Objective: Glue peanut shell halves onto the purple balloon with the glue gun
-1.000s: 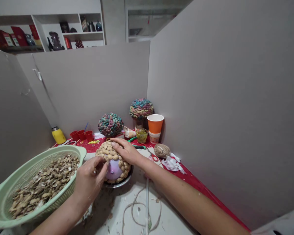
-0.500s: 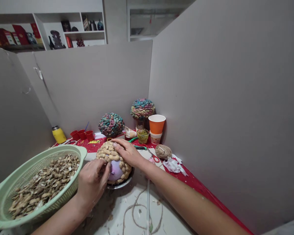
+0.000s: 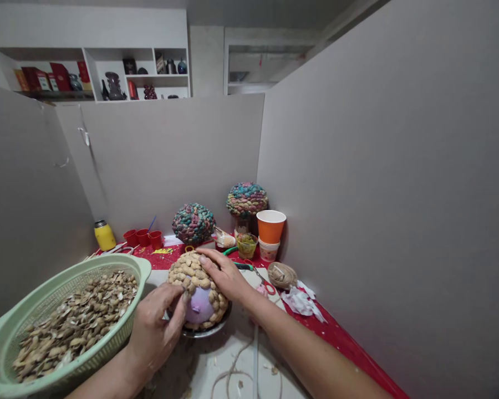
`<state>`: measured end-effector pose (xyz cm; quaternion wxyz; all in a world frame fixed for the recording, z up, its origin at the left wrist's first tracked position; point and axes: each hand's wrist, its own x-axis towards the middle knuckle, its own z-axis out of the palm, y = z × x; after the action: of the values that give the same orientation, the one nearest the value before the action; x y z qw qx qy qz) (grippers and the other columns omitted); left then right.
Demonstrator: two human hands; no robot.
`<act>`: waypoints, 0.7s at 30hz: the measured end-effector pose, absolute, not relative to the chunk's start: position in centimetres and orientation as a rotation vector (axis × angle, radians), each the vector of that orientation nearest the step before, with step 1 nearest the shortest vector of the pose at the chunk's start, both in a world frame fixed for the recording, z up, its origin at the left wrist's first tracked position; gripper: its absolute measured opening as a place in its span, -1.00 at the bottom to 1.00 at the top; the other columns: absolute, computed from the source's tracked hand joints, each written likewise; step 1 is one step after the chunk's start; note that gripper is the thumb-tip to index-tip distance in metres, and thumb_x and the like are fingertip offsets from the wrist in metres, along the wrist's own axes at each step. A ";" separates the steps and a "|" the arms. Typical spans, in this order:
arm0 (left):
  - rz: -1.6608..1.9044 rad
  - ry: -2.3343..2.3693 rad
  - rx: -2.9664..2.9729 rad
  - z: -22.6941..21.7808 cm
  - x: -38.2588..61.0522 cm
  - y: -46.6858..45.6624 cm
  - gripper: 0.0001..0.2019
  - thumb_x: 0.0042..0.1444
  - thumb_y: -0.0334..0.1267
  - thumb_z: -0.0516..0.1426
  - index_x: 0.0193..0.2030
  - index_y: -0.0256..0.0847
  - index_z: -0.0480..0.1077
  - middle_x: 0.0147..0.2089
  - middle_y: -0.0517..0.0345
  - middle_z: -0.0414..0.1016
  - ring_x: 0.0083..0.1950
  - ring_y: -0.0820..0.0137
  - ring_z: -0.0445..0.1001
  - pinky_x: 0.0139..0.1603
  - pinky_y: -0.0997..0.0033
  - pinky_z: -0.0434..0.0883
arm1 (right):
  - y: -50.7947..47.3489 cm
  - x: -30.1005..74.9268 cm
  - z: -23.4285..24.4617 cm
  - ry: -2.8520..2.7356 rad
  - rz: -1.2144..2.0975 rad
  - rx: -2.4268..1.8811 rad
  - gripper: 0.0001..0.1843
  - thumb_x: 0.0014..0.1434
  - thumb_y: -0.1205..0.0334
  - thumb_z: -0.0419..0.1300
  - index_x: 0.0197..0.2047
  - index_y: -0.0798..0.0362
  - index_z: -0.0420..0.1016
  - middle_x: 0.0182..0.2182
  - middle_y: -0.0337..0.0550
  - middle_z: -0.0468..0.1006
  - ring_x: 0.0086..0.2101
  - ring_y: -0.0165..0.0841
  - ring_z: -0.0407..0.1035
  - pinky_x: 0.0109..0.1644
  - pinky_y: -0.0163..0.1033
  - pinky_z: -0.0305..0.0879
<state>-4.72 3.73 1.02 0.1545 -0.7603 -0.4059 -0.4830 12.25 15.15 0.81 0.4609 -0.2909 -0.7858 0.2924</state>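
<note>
A balloon (image 3: pixel 200 306), pale purple with its knot facing me, is largely covered in tan peanut shells (image 3: pixel 189 267). This ball rests in a shiny metal bowl (image 3: pixel 210 331). My right hand (image 3: pixel 227 277) lies over the ball's upper right side with its fingers stretched out. At the left edge of the bare purple patch, my left hand (image 3: pixel 156 316) has thumb and fingers closed in a pinch against the shells. What sits between those fingertips is hidden. Left of that hand is a green colander (image 3: pixel 143 271) full of loose peanut shells (image 3: pixel 79 321).
Two painted shell balls (image 3: pixel 193 223) stand at the back, with an orange paper cup (image 3: pixel 271 227), red cups (image 3: pixel 142 238) and a yellow bottle (image 3: pixel 104 236). Red-handled scissors (image 3: pixel 269 287), a twine ball (image 3: pixel 281 275) and crumpled tissue (image 3: pixel 300 302) lie right. Grey panels (image 3: pixel 378 166) enclose the table.
The view has tilted up a little, so everything sits lower in it. My left fingers have shifted slightly at the patch's edge; my right hand stays on the ball.
</note>
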 end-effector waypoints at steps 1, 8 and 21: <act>-1.404 -1.164 -2.185 1.1 -4.9 3.6 -0.90 0.23 -0.42 0.11 -0.15 -0.17 0.39 -0.32 0.12 0.58 -0.33 0.38 0.57 -0.29 0.44 0.51 | 15.2 12.3 0.8 -1.932 0.724 -0.717 -0.52 0.32 -0.04 0.00 0.10 0.08 0.48 0.08 0.02 0.50 0.11 -0.14 0.34 0.23 0.01 0.20; -1.513 -1.263 -2.083 0.5 -6.6 3.4 -0.90 0.21 -0.39 0.14 -0.16 -0.14 0.40 -0.28 0.13 0.56 -0.26 0.34 0.57 -0.19 0.36 0.54 | 15.2 12.4 0.5 -1.910 0.742 -0.741 -0.54 0.31 -0.05 0.03 0.10 0.04 0.49 0.08 0.00 0.51 0.11 -0.13 0.34 0.24 0.05 0.19; -1.398 -1.588 -2.296 -3.5 -6.9 5.5 -0.43 0.35 -0.24 -0.03 0.43 0.23 -0.08 0.53 0.07 -0.12 0.51 0.06 -0.12 0.36 -0.30 0.06 | 15.1 12.6 0.5 -1.907 0.741 -0.732 -0.55 0.32 -0.03 0.02 0.09 0.04 0.49 0.08 -0.03 0.51 0.10 -0.14 0.34 0.24 0.01 0.18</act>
<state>-6.86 5.49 -3.48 0.0099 -0.7353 -0.5086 -0.4478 12.57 15.12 0.52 0.4656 -0.2980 -0.7768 0.3018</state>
